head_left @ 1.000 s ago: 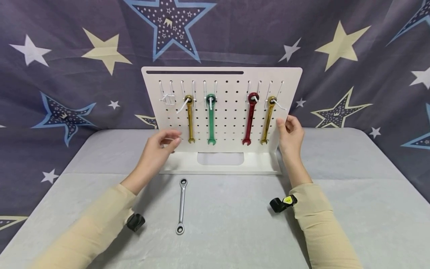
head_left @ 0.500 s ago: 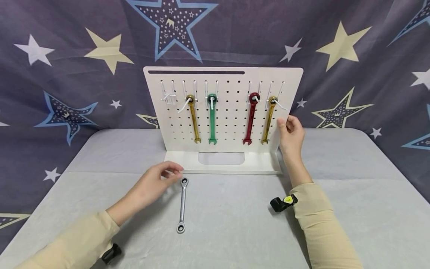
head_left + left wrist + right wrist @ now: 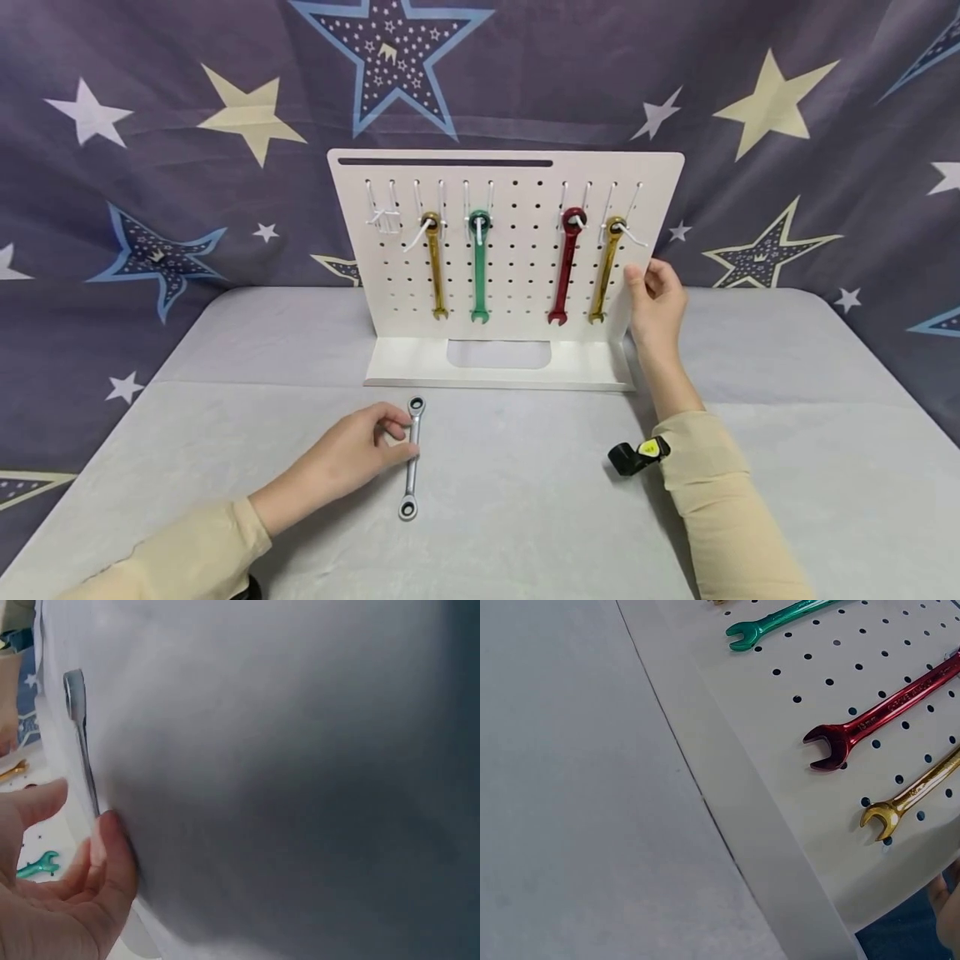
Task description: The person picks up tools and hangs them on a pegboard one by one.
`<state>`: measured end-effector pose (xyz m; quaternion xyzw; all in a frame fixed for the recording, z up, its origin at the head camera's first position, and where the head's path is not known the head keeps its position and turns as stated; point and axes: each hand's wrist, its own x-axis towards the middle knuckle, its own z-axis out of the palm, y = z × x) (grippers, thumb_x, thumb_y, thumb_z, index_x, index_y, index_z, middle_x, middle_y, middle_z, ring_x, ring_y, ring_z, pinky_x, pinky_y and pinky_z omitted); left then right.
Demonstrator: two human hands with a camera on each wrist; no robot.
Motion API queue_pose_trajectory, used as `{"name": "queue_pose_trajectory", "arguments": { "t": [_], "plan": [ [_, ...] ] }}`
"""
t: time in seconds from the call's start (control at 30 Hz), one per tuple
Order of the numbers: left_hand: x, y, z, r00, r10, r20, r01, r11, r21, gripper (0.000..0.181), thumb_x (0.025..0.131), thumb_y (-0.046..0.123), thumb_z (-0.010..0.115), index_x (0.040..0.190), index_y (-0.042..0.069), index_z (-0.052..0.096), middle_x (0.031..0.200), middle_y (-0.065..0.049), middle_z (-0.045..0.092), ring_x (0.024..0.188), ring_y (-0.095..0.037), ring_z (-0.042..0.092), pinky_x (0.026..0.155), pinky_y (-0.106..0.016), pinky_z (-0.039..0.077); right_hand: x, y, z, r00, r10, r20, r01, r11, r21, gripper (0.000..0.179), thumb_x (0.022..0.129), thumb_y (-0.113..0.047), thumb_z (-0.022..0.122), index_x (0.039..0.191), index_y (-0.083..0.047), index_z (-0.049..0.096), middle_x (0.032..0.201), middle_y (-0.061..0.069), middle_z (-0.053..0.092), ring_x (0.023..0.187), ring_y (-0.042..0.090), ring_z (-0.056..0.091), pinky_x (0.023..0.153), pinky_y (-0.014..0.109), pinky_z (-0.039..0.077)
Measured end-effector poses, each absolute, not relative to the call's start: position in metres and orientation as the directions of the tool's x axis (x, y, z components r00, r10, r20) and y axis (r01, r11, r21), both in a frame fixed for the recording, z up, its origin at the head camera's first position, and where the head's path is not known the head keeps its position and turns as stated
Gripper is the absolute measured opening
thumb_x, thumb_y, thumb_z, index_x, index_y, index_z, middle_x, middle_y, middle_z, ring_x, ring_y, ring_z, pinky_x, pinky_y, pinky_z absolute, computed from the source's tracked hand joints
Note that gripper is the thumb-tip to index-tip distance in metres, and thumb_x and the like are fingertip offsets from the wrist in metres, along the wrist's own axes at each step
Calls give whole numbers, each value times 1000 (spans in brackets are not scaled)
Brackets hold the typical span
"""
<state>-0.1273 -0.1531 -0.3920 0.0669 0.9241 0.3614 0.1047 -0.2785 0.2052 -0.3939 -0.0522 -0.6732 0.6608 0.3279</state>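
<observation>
A silver double-ended ratchet ring wrench point(image 3: 412, 475) lies on the grey cloth in the head view. My left hand point(image 3: 360, 450) is at its shaft, the thumb tip touching or just over it. In the left wrist view, the fingers point(image 3: 116, 859) meet the wrench point(image 3: 86, 761) while a gap separates thumb and fingers. My right hand point(image 3: 658, 312) grips the right edge of the white pegboard point(image 3: 525, 287), thumb in front. On its hooks hang a gold wrench point(image 3: 436, 271), a green wrench point(image 3: 480, 271), a red wrench point(image 3: 566, 271) and another gold wrench point(image 3: 605, 275).
At the board's upper left is a white wire hook point(image 3: 384, 218) with no wrench on it. The board's base ledge point(image 3: 405, 367) runs along the table behind the silver wrench. A star-patterned curtain point(image 3: 570, 75) hangs behind the table point(image 3: 525, 475).
My left hand has come down from the left side of the pegboard to the silver wrench. The left gold wrench has swung slightly and hangs steady. My right hand keeps its grip.
</observation>
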Motion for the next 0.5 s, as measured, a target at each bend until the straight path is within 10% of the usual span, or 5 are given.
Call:
{"name": "queue_pose_trajectory", "arguments": {
  "t": [0.5],
  "plan": [
    [-128, -152, -396, -964, 226, -139, 87, 766, 637, 45, 78, 13, 84, 116, 2, 61, 91, 2, 59, 72, -11, 52, 65, -28, 45, -278, 207, -395, -769, 502, 395, -380, 137, -915, 18, 93, -12, 69, 101, 4, 63, 81, -12, 63, 78, 3, 57, 76, 17, 45]
  ]
}}
